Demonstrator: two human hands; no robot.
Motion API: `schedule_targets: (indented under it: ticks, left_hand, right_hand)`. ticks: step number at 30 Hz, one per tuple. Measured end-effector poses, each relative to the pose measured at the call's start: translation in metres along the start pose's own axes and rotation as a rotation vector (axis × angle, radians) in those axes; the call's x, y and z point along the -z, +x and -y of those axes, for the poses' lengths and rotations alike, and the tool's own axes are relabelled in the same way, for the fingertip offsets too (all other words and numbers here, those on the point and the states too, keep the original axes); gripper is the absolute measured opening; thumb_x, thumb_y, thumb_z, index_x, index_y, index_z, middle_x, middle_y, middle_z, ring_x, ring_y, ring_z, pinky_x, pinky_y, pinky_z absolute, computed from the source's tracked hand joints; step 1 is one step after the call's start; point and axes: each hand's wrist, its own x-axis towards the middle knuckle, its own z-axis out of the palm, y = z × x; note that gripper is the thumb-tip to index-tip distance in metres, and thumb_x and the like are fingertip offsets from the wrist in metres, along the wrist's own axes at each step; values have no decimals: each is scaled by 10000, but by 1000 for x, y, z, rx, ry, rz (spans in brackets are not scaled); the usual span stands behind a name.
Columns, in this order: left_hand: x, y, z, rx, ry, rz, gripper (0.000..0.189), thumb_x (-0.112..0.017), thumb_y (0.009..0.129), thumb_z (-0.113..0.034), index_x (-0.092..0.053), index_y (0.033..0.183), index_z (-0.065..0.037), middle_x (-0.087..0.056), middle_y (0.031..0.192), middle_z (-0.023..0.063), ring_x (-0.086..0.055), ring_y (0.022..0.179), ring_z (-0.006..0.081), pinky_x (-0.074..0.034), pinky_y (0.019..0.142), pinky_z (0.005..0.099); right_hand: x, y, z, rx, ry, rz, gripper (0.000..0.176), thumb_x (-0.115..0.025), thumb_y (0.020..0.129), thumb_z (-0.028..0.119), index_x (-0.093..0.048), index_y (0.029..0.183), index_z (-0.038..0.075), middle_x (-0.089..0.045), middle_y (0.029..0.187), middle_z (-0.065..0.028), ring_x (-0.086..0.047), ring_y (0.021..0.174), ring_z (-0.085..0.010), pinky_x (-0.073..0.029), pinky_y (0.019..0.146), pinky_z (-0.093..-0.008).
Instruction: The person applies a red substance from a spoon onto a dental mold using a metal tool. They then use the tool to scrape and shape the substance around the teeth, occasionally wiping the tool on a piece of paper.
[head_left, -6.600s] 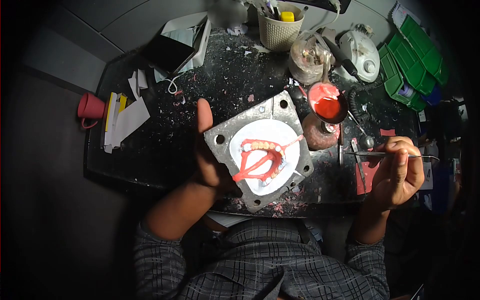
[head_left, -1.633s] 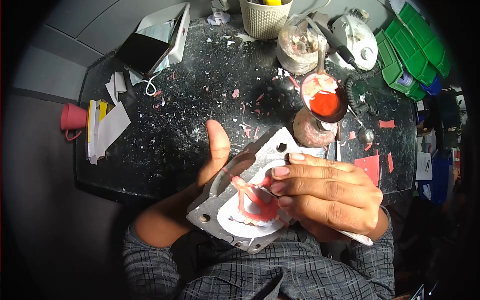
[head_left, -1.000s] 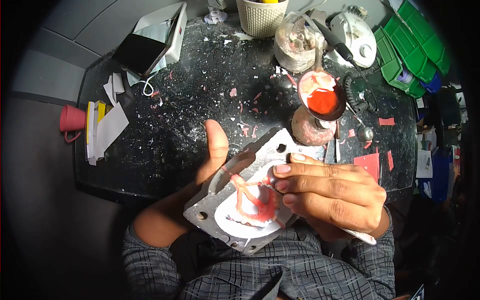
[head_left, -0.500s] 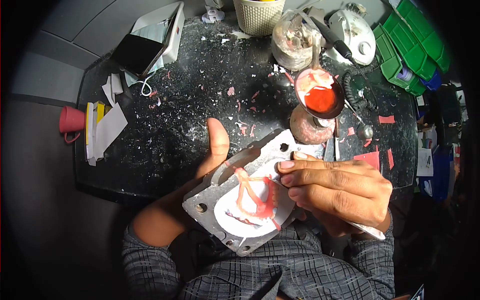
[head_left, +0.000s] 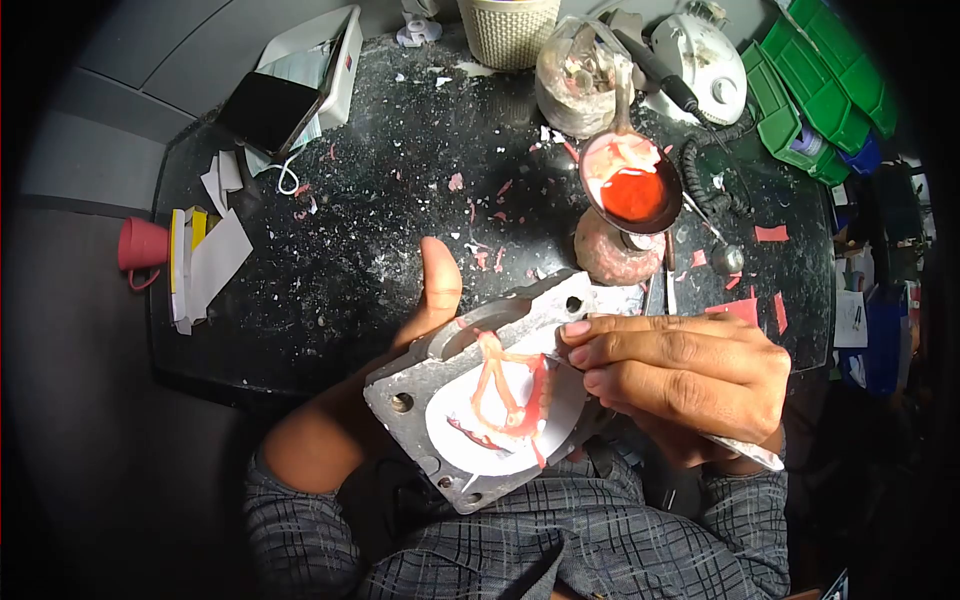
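A grey metal flask [head_left: 400,385] with white plaster inside lies tilted over the lap, held from beneath by my left hand [head_left: 440,285]. Its thumb sticks up at the far side; the other fingers are hidden under the flask. On the plaster sits a pink wax form [head_left: 535,400] with branching strips and a row of teeth. My right hand [head_left: 690,375] is closed around a thin tool, whose pale end [head_left: 750,452] shows below the palm. The fingertips are at the flask's right edge, and the tool's working tip is hard to make out.
Beyond the flask, a pan of melted red wax [head_left: 635,190] sits above a pinkish round burner [head_left: 615,250]. Wax scraps and metal tools lie on the black table [head_left: 340,230]. Green bins [head_left: 810,90] stand at back right, a pink mug [head_left: 143,245] at left.
The flask has tilted slightly and my right hand has shifted a little right and down with the tool. The table's objects appear slightly shifted left with the view.
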Motion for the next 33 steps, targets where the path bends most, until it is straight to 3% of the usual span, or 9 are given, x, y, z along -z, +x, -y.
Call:
schedule_targets:
  ticks: [2, 6, 11, 15, 17, 18, 23, 26, 33]
  left_hand:
    - [4, 3, -4, 0, 401, 1, 1302, -236, 723, -994, -320, 1519, 34, -427, 1485, 251, -445, 1354, 412, -323, 1167, 590]
    - [7, 6, -4, -8, 411, -31, 1294, -252, 721, -993, -321, 1523, 20, -428, 1488, 245, -453, 1348, 393, -332, 1166, 568]
    - [17, 8, -9, 46, 62, 113, 1258, -257, 732, -983, -333, 1527, -11, -445, 1475, 245, -476, 1326, 400, -377, 1124, 584]
    - [21, 12, -12, 42, 97, 236, 1207, -249, 756, -967, -372, 1515, -38, -485, 1449, 235, -505, 1297, 403, -394, 1107, 583]
    - [27, 16, -12, 97, -45, 443, 1172, -236, 773, -954, -405, 1505, -55, -514, 1438, 223, -518, 1291, 400, -396, 1105, 585]
    - [25, 17, -11, 88, -51, 556, 1176, -214, 779, -950, -412, 1503, -44, -523, 1442, 218, -509, 1312, 395, -394, 1112, 574]
    - [32, 21, -15, 49, 48, 469, 1215, -187, 763, -960, -396, 1509, -24, -502, 1469, 220, -503, 1333, 371, -386, 1139, 510]
    - [28, 21, -14, 49, 233, 405, 1173, -147, 773, -917, -314, 1560, -63, -503, 1482, 157, -526, 1314, 295, -428, 1111, 454]
    - [35, 26, -10, 101, 117, 534, 1132, -122, 801, -896, -323, 1563, -84, -527, 1442, 127, -533, 1292, 259, -438, 1092, 427]
  right_hand:
    - [1, 0, 1, -19, -4, 7, 403, -654, 829, 267, -671, 910, -128, -697, 885, -216, -747, 896, -374, -641, 804, -431]
    - [2, 2, 5, -58, 0, 2, 357, -663, 834, 223, -678, 920, -123, -700, 892, -216, -747, 904, -372, -641, 799, -426]
    - [-1, 7, 7, -51, -3, -17, 249, -710, 803, 80, -689, 954, -115, -711, 950, -232, -745, 929, -364, -639, 791, -420]
    - [-1, 6, 8, -70, -60, -16, 266, -758, 786, 75, -695, 978, -99, -713, 990, -239, -745, 940, -350, -638, 787, -403]
    - [-3, 8, 10, -51, -91, -91, 279, -789, 788, 85, -705, 1001, -76, -714, 1019, -244, -742, 960, -346, -633, 794, -396]
    - [-7, 6, 13, -77, -137, -156, 254, -693, 949, 194, -693, 954, -60, -725, 975, -209, -751, 930, -360, -625, 789, -439]
    - [-8, -2, 5, -58, -239, -137, 344, -648, 984, 278, -718, 1011, -58, -749, 903, -187, -750, 728, -282, -612, 641, -370]
    - [-17, 1, -1, 21, -277, -117, 224, -711, 851, 62, -732, 1030, -70, -745, 932, -200, -752, 754, -250, -615, 645, -323]
    - [-26, -8, -11, 76, -251, -134, 397, -719, 660, 80, -710, 1026, -74, -699, 904, -169, -717, 711, -239, -581, 614, -319]
